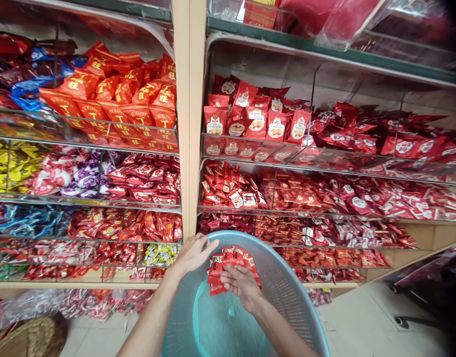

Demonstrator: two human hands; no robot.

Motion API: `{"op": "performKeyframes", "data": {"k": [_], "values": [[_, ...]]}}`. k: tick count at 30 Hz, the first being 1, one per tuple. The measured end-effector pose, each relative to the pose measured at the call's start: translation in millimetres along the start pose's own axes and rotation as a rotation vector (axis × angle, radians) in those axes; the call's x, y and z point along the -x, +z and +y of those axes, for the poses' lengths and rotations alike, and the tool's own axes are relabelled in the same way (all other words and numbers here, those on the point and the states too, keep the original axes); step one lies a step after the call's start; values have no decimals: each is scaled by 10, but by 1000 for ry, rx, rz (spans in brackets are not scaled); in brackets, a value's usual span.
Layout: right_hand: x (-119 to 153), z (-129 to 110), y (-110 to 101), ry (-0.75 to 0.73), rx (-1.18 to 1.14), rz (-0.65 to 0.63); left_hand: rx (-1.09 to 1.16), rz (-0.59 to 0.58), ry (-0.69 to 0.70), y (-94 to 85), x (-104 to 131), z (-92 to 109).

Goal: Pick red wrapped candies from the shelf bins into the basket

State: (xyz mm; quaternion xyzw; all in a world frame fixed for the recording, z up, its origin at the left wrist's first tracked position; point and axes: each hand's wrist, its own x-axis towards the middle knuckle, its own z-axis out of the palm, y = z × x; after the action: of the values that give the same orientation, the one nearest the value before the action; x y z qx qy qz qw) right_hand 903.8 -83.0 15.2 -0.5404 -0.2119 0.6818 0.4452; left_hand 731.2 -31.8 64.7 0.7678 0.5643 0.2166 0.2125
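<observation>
A large blue-green plastic basket [291,258] stands in front of me, its perforated bottom showing. My left hand [195,253] is at the basket's far left rim, thumb over the inside and fingers on the outer side. Inside the basket's upper part, my right hand [240,283] has its fingers curled over a cluster of small red snack packets [233,255] printed with dark characters on pale patches. The palm hides part of these packets. Just behind the rim, a shelf bin holds similar red packets [228,191].
Tiered shelves with clear dividers hold wrapped sweets: orange-red bags [138,116], red biscuit packets [255,119] and yellow sweets [161,254]. A wooden post [190,124] separates the two shelf units. A woven basket [30,337] sits at lower left; black wheeled legs [414,320] stand at right.
</observation>
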Motion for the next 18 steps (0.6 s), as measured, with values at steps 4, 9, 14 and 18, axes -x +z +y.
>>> {"op": "performKeyframes", "data": {"k": [4,9,14,18], "values": [[67,-12,49,50,154,52,1,7,-5,3,3,2],[335,-172,377,-112,369,-170,12,8,-22,11,5,-35],[412,-810,721,-706,592,-215,8,-16,-32,28,-7,-82],[189,-1430,911,-1114,874,-60,1,-7,-56,45,-18,-87]]}}
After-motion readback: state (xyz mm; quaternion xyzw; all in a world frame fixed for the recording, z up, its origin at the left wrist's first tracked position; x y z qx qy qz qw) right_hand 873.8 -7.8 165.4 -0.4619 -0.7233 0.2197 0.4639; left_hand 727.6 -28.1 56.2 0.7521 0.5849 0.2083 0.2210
